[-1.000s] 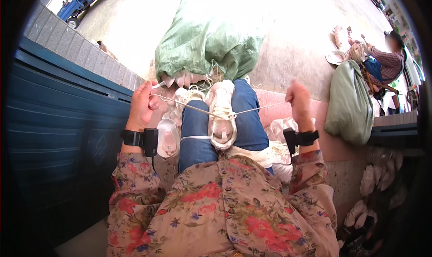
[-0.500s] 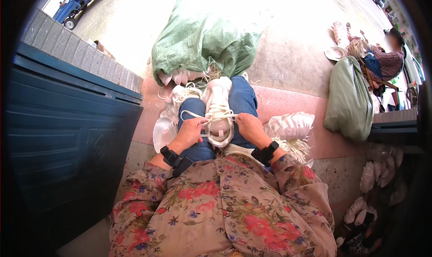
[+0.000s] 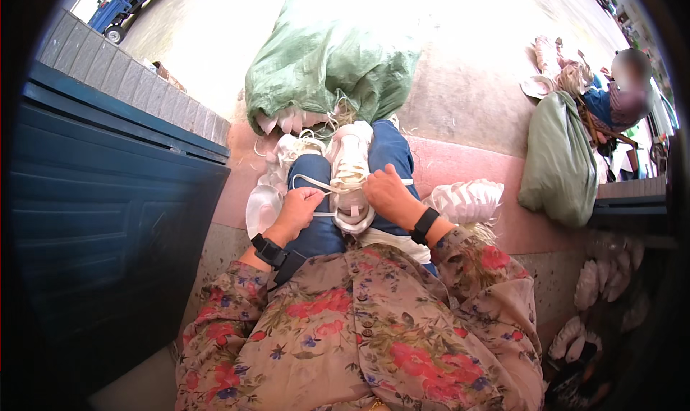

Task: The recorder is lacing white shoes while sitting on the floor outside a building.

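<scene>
Lying between left fingers (image 3: 312, 196) and right fingers (image 3: 375, 189), both pinching laces (image 3: 349, 185): a white shoe (image 3: 351, 159).

head fisheye | from above | facing down | near lap (image 3: 321, 236)

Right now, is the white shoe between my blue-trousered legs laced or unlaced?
Laced: cream-white laces cross the upper of the white shoe, near the left hand and right hand. Whether they're knotted, I cannot tell.
</scene>
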`<state>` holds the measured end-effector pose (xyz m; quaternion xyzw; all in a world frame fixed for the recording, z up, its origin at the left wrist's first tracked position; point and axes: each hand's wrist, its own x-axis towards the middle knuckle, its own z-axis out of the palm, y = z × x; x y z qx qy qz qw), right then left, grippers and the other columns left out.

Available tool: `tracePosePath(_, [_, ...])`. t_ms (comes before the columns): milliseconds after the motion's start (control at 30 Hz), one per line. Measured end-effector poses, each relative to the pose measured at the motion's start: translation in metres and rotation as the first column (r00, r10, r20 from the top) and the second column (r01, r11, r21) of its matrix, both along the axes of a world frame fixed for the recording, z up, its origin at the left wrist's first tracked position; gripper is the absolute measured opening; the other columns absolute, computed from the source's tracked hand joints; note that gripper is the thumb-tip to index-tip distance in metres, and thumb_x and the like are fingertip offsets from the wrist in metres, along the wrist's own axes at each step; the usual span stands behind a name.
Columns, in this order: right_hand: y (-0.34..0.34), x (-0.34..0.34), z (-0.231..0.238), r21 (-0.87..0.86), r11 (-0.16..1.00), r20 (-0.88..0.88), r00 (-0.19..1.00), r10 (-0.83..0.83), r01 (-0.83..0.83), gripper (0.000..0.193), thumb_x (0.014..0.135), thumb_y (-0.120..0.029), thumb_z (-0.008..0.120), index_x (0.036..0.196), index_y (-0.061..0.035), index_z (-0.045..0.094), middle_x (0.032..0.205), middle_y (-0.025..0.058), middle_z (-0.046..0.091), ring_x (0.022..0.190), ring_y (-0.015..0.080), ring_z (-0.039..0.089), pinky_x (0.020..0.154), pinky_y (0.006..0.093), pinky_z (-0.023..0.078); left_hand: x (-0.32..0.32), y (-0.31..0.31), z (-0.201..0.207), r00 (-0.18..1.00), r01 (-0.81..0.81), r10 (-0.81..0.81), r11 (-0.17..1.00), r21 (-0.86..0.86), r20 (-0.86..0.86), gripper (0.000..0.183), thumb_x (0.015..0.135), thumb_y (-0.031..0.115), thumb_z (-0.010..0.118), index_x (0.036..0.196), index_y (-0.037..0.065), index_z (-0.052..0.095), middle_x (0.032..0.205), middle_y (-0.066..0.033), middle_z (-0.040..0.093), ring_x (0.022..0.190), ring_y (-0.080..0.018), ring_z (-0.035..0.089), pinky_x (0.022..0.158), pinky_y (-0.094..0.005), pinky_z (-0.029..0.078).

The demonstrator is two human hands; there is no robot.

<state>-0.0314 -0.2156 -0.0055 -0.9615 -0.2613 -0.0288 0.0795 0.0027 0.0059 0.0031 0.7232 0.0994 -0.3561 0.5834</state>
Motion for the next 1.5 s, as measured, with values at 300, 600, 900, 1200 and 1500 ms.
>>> tracePosePath(300, [0.001,-0.001,-0.004,0.088,0.980,-0.012,0.984,-0.179,0.179,0.002,0.068,-0.012,0.053,0.067,-0.0118,0.056,0.070,0.0027,0.052,0.075,0.0191,0.050,0.068,0.0347,0.032,-0.006,-0.009,-0.028,0.759,0.012,-0.246,0.931,0.364,0.603,0.018,0.078,0.015,0.054,0.079,-0.002,0.060,0.071,-0.0168,0.061,0.061,-0.0234,0.061,0.057,-0.0318,0.046])
tracePosePath(600, [0.007,-0.010,-0.008,0.177,0.931,0.013,0.945,-0.328,0.321,0.010,0.072,-0.018,0.056,0.065,-0.0099,0.055,0.069,0.0042,0.050,0.075,0.0208,0.047,0.068,0.0347,0.032,-0.003,-0.025,-0.025,0.670,0.023,-0.294,0.926,0.377,0.681,0.013,0.076,0.013,0.050,0.075,0.002,0.058,0.072,-0.0173,0.058,0.069,-0.0356,0.057,0.060,-0.0412,0.046])
tracePosePath(900, [0.016,-0.021,-0.007,0.243,0.913,-0.020,0.942,-0.334,0.329,0.007,0.073,-0.017,0.055,0.074,-0.0096,0.055,0.073,0.0054,0.054,0.077,0.0216,0.050,0.069,0.0348,0.034,-0.022,-0.030,-0.002,0.446,0.103,-0.708,0.648,0.754,0.548,0.013,0.080,0.016,0.048,0.079,0.003,0.052,0.071,-0.0129,0.057,0.062,-0.0283,0.060,0.053,-0.0366,0.049])
tracePosePath(1200, [0.007,-0.010,0.010,0.062,0.983,-0.082,0.982,-0.169,0.174,0.018,0.067,-0.011,0.054,0.085,-0.0091,0.056,0.072,0.0034,0.055,0.077,0.0207,0.051,0.066,0.0341,0.034,-0.009,-0.037,-0.006,0.125,0.119,-0.864,0.502,0.857,0.489,0.012,0.069,0.008,0.053,0.079,0.002,0.049,0.069,-0.0114,0.055,0.055,-0.0225,0.060,0.044,-0.0301,0.048])
tracePosePath(1500, [0.014,-0.009,0.015,-0.155,0.979,-0.025,0.990,-0.140,0.134,0.004,0.065,-0.011,0.056,0.068,-0.0117,0.059,0.078,0.0045,0.051,0.083,0.0185,0.046,0.066,0.0320,0.033,-0.009,-0.044,0.002,0.149,0.089,-0.871,0.484,0.870,0.469,0.005,0.068,0.009,0.053,0.067,0.004,0.054,0.089,-0.0130,0.054,0.075,-0.0236,0.058,0.049,-0.0312,0.047])
